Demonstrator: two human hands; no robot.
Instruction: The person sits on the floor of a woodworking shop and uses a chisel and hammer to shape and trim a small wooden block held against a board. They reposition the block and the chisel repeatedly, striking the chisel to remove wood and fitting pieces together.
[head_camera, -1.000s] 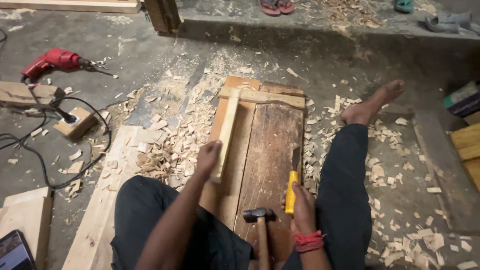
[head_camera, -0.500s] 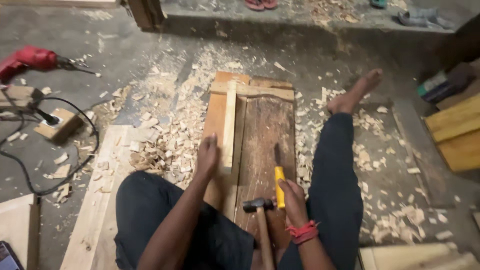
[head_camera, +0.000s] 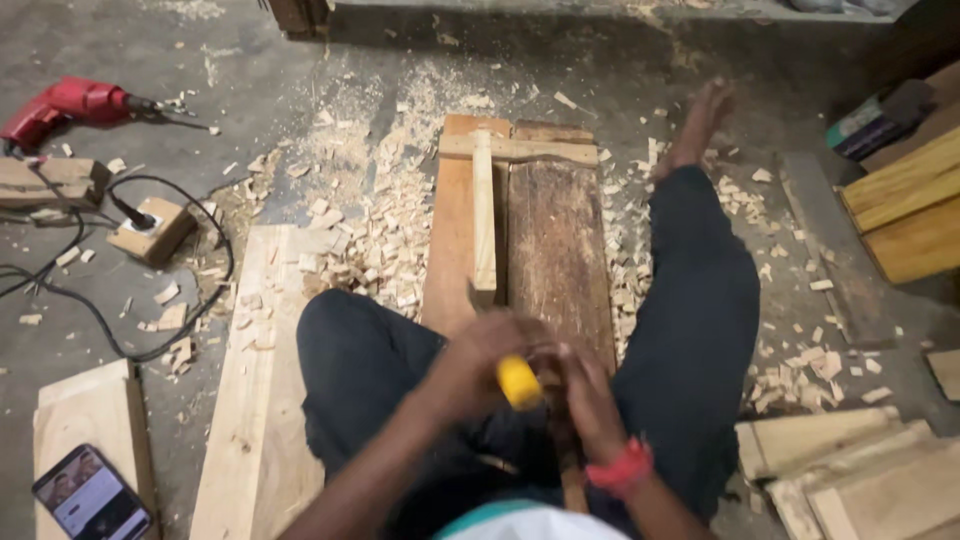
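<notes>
Left hand (head_camera: 490, 345) is closed around a chisel with a yellow handle (head_camera: 518, 382), the handle's end showing near the wrist; the picture is blurred here and the blade tip cannot be made out clearly. Right hand (head_camera: 590, 390), with a red band at the wrist, grips a wooden hammer handle (head_camera: 568, 470) that runs toward the near edge; its head is hidden. Both hands meet above the near end of a dark wooden board (head_camera: 555, 240) lying on the floor between the legs. A pale narrow strip (head_camera: 484, 220) lies lengthwise on the board. Wood chips (head_camera: 370, 250) lie left of it, a red drill (head_camera: 65, 105) far left.
</notes>
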